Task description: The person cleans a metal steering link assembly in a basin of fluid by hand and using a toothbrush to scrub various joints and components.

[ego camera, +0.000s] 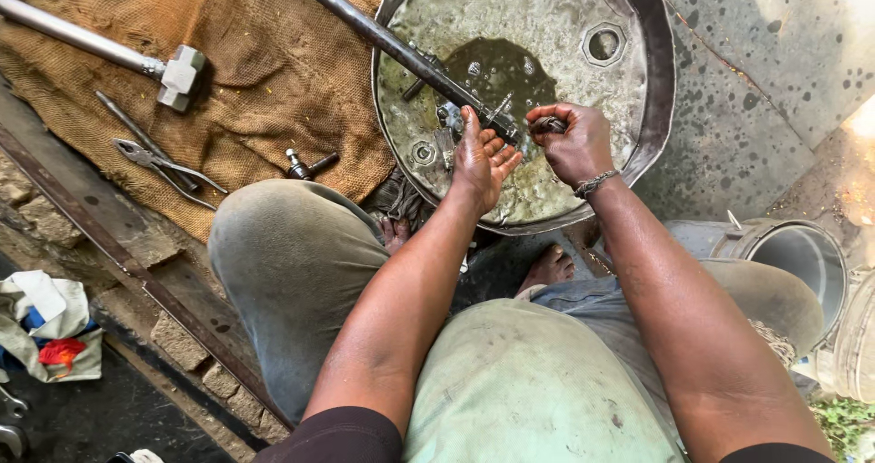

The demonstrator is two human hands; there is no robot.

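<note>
I sit over a round metal drum lid (638, 80) holding a dark oily puddle and several small metal parts. My left hand (481, 158) is open with fingers spread, its fingertips touching the end of a long dark metal rod (383, 39) that slants across the lid. My right hand (572, 142) is closed around a small dark metal part just right of the rod's end. A beaded bracelet sits on my right wrist.
A burlap sack (264, 71) lies left of the lid, carrying a heavy hammer (178, 73), pliers (155, 162) and a small fitting (305, 164). A metal bucket (793, 253) stands at the right. Rags (50, 331) lie at the lower left beyond a brick edge.
</note>
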